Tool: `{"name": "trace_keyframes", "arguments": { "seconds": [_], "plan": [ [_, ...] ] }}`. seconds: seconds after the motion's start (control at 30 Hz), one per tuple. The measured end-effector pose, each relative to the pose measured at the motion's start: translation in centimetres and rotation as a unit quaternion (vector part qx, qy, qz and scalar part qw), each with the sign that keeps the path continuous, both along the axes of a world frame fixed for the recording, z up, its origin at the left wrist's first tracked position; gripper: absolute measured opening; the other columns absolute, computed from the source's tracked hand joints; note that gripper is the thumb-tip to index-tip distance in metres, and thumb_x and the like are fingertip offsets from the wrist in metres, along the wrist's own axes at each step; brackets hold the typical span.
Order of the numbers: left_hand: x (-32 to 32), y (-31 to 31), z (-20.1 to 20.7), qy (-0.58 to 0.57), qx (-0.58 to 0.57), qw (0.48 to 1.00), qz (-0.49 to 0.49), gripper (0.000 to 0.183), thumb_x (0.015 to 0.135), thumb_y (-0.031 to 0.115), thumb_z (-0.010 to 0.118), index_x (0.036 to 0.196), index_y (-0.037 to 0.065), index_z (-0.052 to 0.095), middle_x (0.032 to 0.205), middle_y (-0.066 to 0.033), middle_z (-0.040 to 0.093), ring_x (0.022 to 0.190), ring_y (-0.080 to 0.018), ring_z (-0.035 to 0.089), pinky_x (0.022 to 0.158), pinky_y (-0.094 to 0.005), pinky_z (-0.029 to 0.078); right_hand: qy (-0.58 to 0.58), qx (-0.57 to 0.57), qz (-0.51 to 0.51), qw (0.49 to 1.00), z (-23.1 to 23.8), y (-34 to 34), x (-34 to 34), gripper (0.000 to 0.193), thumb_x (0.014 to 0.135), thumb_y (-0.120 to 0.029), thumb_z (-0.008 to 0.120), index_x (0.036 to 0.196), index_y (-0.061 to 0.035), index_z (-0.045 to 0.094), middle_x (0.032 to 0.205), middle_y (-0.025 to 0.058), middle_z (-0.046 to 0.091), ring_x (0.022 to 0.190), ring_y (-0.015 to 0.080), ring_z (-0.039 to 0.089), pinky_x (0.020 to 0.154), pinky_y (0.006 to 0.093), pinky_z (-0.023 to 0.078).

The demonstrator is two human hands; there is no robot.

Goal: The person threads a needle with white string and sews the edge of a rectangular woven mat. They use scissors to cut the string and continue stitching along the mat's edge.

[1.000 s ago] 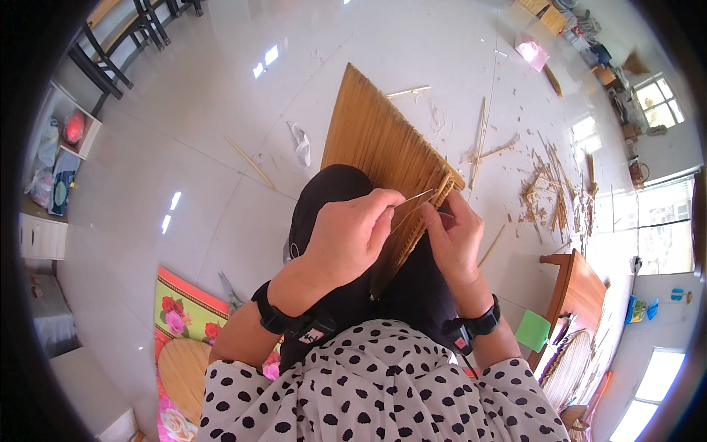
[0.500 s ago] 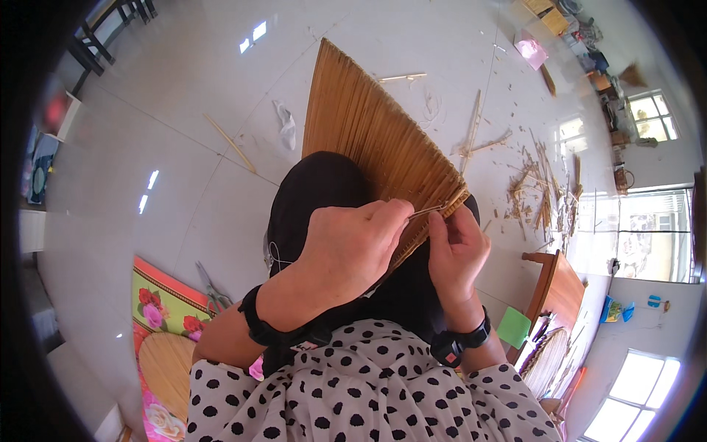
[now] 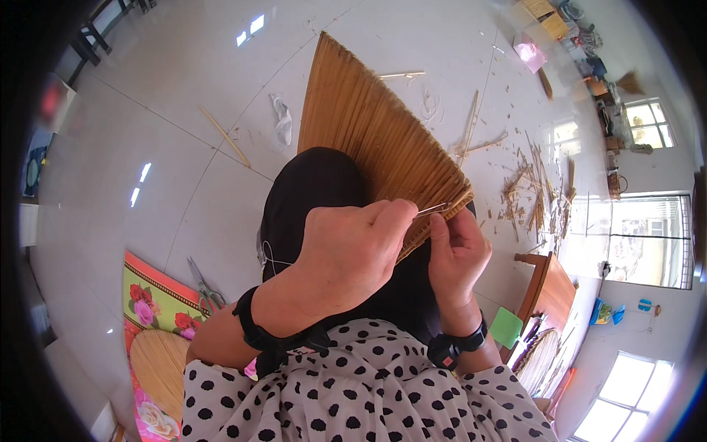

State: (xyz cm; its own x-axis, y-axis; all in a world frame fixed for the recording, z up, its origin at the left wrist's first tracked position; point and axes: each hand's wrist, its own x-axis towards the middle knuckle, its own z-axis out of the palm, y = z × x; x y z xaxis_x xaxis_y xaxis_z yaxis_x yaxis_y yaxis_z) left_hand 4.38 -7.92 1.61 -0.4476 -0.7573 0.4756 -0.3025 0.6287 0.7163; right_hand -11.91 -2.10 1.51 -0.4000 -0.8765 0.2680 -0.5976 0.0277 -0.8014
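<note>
A stiff, fan-shaped panel of brown straw stalks (image 3: 368,110) rests across my knees, its narrow corner toward my hands. My left hand (image 3: 346,250) is closed in a pinch on a thin metal needle (image 3: 434,209), whose tip lies at the panel's bound edge. Close by, my right hand (image 3: 462,250) pinches that same edge between thumb and fingers. White thread (image 3: 272,255) loops beside my left forearm; whether it runs to the needle cannot be seen.
Scissors (image 3: 206,289) lie on the floor at left, near a floral mat (image 3: 158,283) bearing a round straw piece (image 3: 160,361). Straw scraps (image 3: 541,188) litter the floor at right. A wooden stool (image 3: 549,291) and green plastic piece (image 3: 506,328) stand closer in.
My left hand has shifted slightly right, toward the panel's edge, with the needle. My right hand keeps its pinch, and the whole view has moved a little.
</note>
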Motion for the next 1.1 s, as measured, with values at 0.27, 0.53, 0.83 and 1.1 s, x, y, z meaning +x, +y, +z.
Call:
{"name": "trace_keyframes", "arguments": {
  "seconds": [0.27, 0.53, 0.83, 1.1],
  "plan": [
    [-0.3, 0.0, -0.4, 0.011, -0.059, 0.998, 0.023, 0.019, 0.074, 0.004, 0.068, 0.087, 0.008, 0.054, 0.064, -0.0031, 0.055, 0.051, -0.0199, 0.06, 0.042, -0.03, 0.043, -0.02, -0.004, 0.003, 1.0, -0.4, 0.1, 0.0, 0.022, 0.086, 0.0, 0.066, 0.108, 0.0048, 0.065, 0.081, 0.0049, 0.069, 0.075, 0.0058, 0.065, 0.062, 0.0224, 0.051],
    [1.2, 0.4, 2.2, -0.104, -0.044, 0.993, -0.02, 0.017, 0.079, 0.002, 0.069, 0.095, 0.005, 0.061, 0.074, -0.0061, 0.066, 0.057, -0.0217, 0.064, 0.047, -0.031, 0.047, 0.063, 0.005, 0.011, 0.998, -0.1, 0.9, 0.3, 0.012, 0.083, 0.001, 0.069, 0.094, 0.0035, 0.064, 0.069, 0.0087, 0.062, 0.06, 0.0068, 0.056, 0.055, 0.0234, 0.046],
    [3.8, 1.1, 3.1, -0.075, 0.048, 0.996, -0.012, 0.009, 0.087, 0.004, 0.064, 0.094, 0.007, 0.059, 0.074, -0.0059, 0.062, 0.059, -0.0283, 0.061, 0.049, -0.0341, 0.045, 0.085, -0.098, 0.108, 0.986, -0.6, 0.8, 2.1, 0.031, 0.075, 0.003, 0.073, 0.105, 0.0039, 0.066, 0.085, 0.0158, 0.067, 0.065, 0.0264, 0.063, 0.058, 0.0295, 0.051],
    [7.8, 2.1, 5.7, -0.164, 0.204, 0.964, -0.039, 0.007, 0.086, 0.001, 0.065, 0.091, 0.005, 0.062, 0.064, -0.0066, 0.06, 0.049, -0.0173, 0.055, 0.047, -0.0266, 0.041, 0.018, -0.19, 0.213, 0.958, -2.5, 0.9, 3.8, 0.043, 0.066, 0.0, 0.079, 0.108, 0.0017, 0.069, 0.097, 0.0126, 0.064, 0.075, 0.0245, 0.064, 0.063, 0.0317, 0.053]
  ]
}}
